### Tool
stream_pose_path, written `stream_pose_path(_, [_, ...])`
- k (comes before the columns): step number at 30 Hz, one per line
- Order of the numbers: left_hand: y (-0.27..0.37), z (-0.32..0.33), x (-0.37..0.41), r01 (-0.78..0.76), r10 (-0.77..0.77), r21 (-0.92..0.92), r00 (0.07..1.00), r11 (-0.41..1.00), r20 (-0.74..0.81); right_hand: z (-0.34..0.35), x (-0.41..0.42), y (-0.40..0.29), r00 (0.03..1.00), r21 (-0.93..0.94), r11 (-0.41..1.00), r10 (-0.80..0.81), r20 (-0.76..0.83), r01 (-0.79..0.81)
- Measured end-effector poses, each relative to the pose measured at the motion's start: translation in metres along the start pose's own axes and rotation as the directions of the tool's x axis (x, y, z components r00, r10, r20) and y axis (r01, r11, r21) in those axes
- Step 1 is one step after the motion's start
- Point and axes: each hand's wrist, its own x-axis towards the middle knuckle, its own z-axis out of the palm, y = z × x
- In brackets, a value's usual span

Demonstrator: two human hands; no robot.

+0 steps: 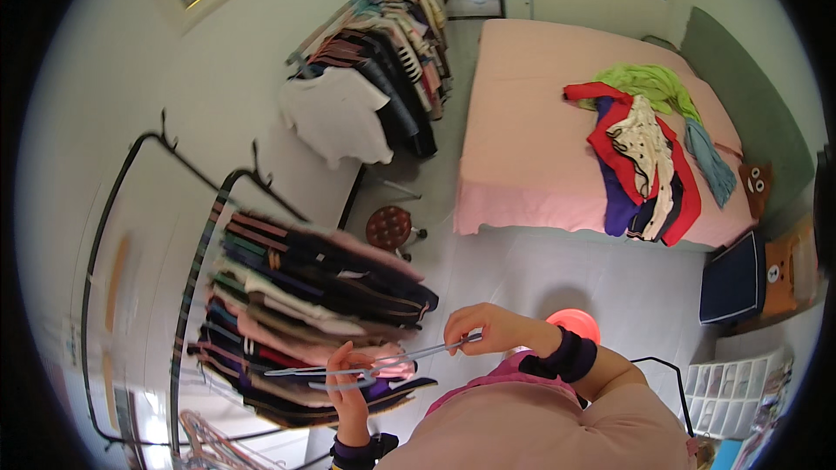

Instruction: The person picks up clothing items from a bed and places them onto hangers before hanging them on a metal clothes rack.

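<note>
A thin pale blue-grey clothes hanger stretches between my two hands, in front of my body. My right hand grips one end of it with the fingertips. My left hand holds it near its hook, the fingers partly behind the hanger. Just beyond my left hand, folded trousers and other garments hang in a row on a black metal clothes rack. The hanger overlaps the nearest garments in the view, and I cannot tell whether it touches them.
On the pink-covered bed lie a red garment, a cream spotted one and a lime-green one. A brown round stool, a coral plastic basin or stool and white drawers stand around. Loose hangers are lower left.
</note>
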Motion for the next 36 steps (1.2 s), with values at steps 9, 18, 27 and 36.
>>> stream_pose_path(9, [-0.023,0.176,0.122,0.136,-0.071,-0.240,0.962,0.961,0.264,-0.156,-0.092,0.014,0.971,-0.229,0.973,-0.072,-0.227,0.019])
stream_pose_path(18, [-0.059,0.334,0.219,0.357,-0.116,-0.349,0.824,0.866,0.555,-0.256,-0.161,0.044,0.805,-0.110,0.973,0.100,-0.585,-0.201])
stream_pose_path(27, [-0.128,0.462,0.338,0.450,-0.161,-0.161,0.596,0.879,0.786,-0.352,-0.136,0.077,0.595,0.098,0.930,0.304,-0.744,-0.353])
stream_pose_path(36, [-0.165,0.609,0.409,0.488,-0.268,0.157,0.167,0.858,0.949,-0.454,-0.105,0.062,0.418,0.158,0.932,0.292,-0.860,-0.326])
